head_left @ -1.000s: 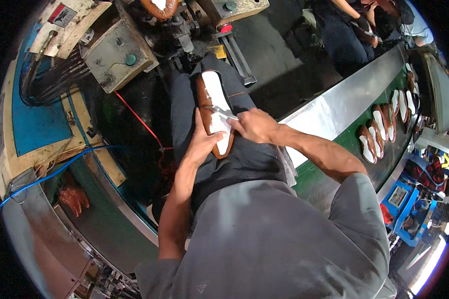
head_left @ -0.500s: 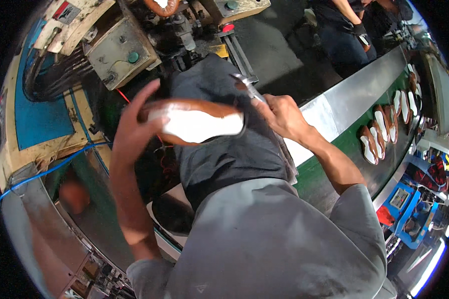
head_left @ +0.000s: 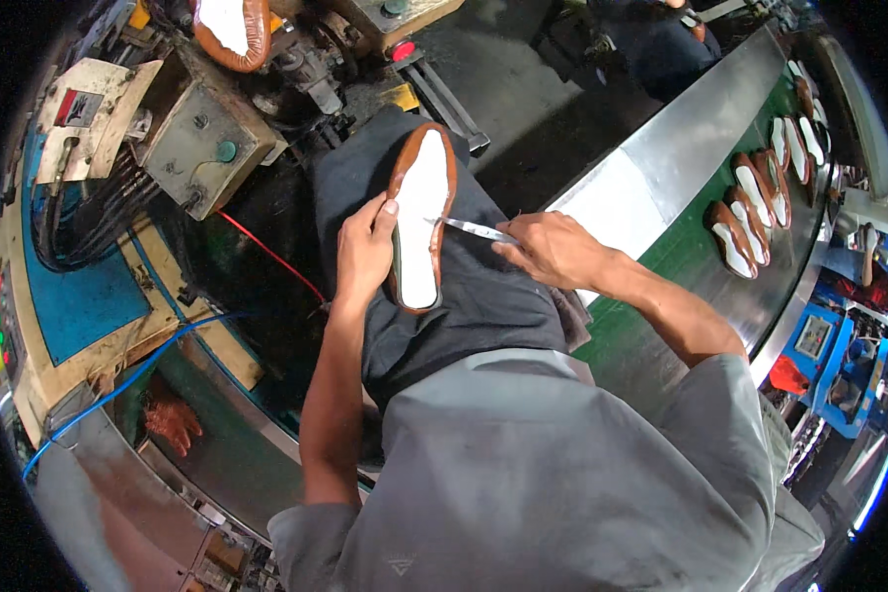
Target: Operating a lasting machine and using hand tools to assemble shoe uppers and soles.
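Shoe (head_left: 419,217) back on lap; right hand (head_left: 553,252) cutting.

A single view was given — a fisheye camera worn on the person's head, the left of a side-by-side pair, looking steeply down over chest and lap. It sat close: the grey shirt (head_left: 562,474) filled the frame from 4 to 7 o'clock, and both forearms rose from there toward the centre, where the left hand (head_left: 365,252) and right hand (head_left: 553,252) met at a shoe (head_left: 419,217) on the lap. Farther off, the machine (head_left: 197,138) lay at 10 to 11 o'clock and the conveyor (head_left: 701,128) ran from 1 to 3 o'clock, its straight edge bowed by the lens. With no second view, nothing overlapped.
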`<state>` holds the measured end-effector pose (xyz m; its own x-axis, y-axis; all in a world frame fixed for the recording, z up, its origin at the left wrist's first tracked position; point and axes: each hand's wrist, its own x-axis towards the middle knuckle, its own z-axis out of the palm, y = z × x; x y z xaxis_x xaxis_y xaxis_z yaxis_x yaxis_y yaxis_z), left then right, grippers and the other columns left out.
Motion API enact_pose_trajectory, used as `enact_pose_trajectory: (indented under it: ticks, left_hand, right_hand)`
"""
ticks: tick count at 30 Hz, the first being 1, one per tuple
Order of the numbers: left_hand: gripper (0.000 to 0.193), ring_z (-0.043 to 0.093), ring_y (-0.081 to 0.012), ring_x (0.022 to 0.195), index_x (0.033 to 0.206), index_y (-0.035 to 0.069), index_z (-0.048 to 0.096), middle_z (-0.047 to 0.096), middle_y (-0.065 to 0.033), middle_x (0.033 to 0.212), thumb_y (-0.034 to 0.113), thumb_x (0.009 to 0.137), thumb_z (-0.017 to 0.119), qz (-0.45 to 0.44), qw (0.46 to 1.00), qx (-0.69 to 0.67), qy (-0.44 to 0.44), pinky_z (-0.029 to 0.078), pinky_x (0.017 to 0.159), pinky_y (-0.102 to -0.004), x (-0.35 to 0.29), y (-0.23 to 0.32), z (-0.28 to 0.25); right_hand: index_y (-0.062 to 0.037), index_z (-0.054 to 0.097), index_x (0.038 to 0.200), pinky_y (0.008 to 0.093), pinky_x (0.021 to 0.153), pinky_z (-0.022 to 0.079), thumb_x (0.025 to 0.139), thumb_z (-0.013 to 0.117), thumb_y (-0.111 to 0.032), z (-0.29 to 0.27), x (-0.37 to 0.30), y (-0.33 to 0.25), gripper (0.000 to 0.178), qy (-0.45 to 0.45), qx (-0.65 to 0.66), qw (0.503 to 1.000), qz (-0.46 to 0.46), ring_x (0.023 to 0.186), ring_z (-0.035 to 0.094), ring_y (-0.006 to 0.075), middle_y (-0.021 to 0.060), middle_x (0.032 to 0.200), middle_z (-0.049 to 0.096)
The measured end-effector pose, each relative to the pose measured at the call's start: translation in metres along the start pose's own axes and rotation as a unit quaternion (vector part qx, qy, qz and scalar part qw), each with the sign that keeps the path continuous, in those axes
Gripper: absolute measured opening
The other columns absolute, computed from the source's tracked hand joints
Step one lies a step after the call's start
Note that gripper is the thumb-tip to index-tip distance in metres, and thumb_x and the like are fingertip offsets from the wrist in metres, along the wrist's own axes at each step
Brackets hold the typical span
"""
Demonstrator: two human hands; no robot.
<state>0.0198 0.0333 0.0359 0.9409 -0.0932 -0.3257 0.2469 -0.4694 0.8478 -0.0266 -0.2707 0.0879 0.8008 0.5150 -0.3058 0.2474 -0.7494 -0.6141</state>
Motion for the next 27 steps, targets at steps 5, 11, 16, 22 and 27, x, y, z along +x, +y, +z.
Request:
enact_pose_trajectory:
  ticks: [5, 11, 16, 22, 27]
  left_hand:
    - [0.073, 0.067, -0.0232, 0.131, 0.163, -0.003, 0.048, 0.070, -0.0185, 0.145, 0.010, 0.099, 0.081, 0.028, 0.997, -0.001, -0.069, 0.052, 0.111, -0.0376, -0.041, -0.006, 0.012]
    - [0.067, 0.069, -0.0340, 0.125, 0.151, 0.001, 0.055, 0.068, -0.0209, 0.134, 0.004, 0.090, 0.082, -0.018, 0.996, -0.087, -0.004, 0.051, 0.110, -0.0450, -0.085, -0.022, 0.037]
    - [0.069, 0.069, -0.0391, 0.128, 0.157, 0.002, 0.053, 0.069, -0.0247, 0.137, 0.011, 0.094, 0.082, 0.021, 0.997, 0.061, 0.041, 0.051, 0.112, -0.0471, -0.086, -0.023, 0.040]
    - [0.071, 0.071, -0.0371, 0.132, 0.157, 0.002, 0.056, 0.074, -0.0237, 0.139, 0.015, 0.093, 0.085, -0.010, 0.996, -0.076, 0.034, 0.054, 0.112, -0.0464, -0.078, -0.037, 0.033]
    - [0.083, 0.061, -0.0305, 0.144, 0.171, 0.001, 0.040, 0.061, -0.0195, 0.159, 0.017, 0.101, 0.080, -0.029, 0.983, -0.183, -0.019, 0.045, 0.122, -0.0417, -0.072, -0.044, 0.036]
  right_hand:
    - [0.0038, 0.074, 0.106, 0.0595, 0.089, 0.061, 0.112, 0.061, -0.034, 0.007, 0.020, -0.006, 0.040, -0.032, -0.033, 0.998, -0.046, 0.096, 0.075, 0.0502, 0.0260, 0.100, 0.076]
    - [0.0033, 0.074, 0.108, 0.0580, 0.085, 0.063, 0.110, 0.064, -0.033, 0.008, 0.033, -0.022, 0.038, -0.067, -0.111, 0.985, -0.113, 0.092, 0.078, 0.0468, 0.0238, 0.100, 0.077]
    - [0.0013, 0.072, 0.108, 0.0556, 0.079, 0.063, 0.111, 0.061, -0.034, 0.021, 0.046, -0.017, 0.037, -0.066, -0.179, 0.975, -0.116, 0.086, 0.078, 0.0441, 0.0214, 0.100, 0.075]
    - [-0.0003, 0.071, 0.102, 0.0506, 0.067, 0.062, 0.111, 0.062, -0.040, 0.035, 0.057, 0.009, 0.042, 0.005, -0.156, 0.973, -0.170, 0.080, 0.078, 0.0405, 0.0194, 0.092, 0.072]
    - [0.0028, 0.072, 0.093, 0.0541, 0.071, 0.062, 0.111, 0.065, -0.040, 0.033, 0.050, 0.016, 0.047, -0.059, -0.142, 0.983, -0.103, 0.077, 0.075, 0.0465, 0.0217, 0.086, 0.072]
